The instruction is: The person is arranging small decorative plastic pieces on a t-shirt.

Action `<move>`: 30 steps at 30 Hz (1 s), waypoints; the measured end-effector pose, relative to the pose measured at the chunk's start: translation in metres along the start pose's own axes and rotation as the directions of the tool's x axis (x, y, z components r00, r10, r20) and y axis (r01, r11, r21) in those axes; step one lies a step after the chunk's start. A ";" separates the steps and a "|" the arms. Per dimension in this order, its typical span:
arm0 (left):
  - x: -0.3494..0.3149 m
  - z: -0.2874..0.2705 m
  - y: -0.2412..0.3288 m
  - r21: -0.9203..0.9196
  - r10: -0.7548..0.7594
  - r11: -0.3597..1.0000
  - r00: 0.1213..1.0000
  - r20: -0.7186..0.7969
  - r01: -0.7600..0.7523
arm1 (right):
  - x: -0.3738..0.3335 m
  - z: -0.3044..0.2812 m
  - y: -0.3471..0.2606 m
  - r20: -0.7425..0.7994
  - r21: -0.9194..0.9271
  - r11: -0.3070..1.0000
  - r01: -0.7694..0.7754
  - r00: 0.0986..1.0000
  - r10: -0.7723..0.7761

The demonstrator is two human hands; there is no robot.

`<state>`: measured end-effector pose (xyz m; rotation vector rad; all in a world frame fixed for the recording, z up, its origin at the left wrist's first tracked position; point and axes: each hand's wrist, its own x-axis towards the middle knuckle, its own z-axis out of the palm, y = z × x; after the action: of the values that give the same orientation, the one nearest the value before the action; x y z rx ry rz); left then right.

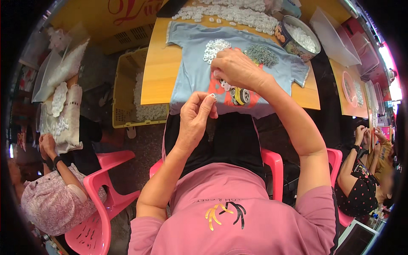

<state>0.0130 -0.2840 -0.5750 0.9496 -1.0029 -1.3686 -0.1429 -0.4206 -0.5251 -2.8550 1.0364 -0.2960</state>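
Maybe the left hand (196, 116), pinching a tiny white piece (213, 97) near the blue shirt (190, 61), could slip and drop it; right hand (241, 69): can't tell its hold.

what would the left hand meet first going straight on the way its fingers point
Probably the right hand, up and right of the left hand; depth is unclear, so it may pass beneath, over the blue shirt.

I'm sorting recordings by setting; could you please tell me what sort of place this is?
Probably a small assembly workshop: white parts heaped on the table, a yellow crate holding white pieces, and people seated at neighbouring worktops.
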 end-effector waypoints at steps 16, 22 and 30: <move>-0.001 0.024 0.014 -0.002 0.028 1.000 0.996 -0.080 -0.028 | -0.075 -0.018 -0.042 0.130 0.991 -0.077 -0.105 0.842 0.524; -0.003 0.035 0.027 -0.040 0.085 0.995 0.992 -0.088 -0.089 | -0.086 -0.008 -0.053 0.291 0.906 -0.418 -0.063 0.810 0.509; -0.003 0.042 0.031 0.088 0.137 0.988 0.987 -0.089 -0.129 | -0.090 -0.012 -0.060 0.277 0.918 -0.391 -0.064 0.808 0.520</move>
<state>-0.0175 -0.2795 -0.5323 0.9815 -1.0377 -1.1688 -0.1755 -0.3173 -0.5184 -0.7808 0.8055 -0.9699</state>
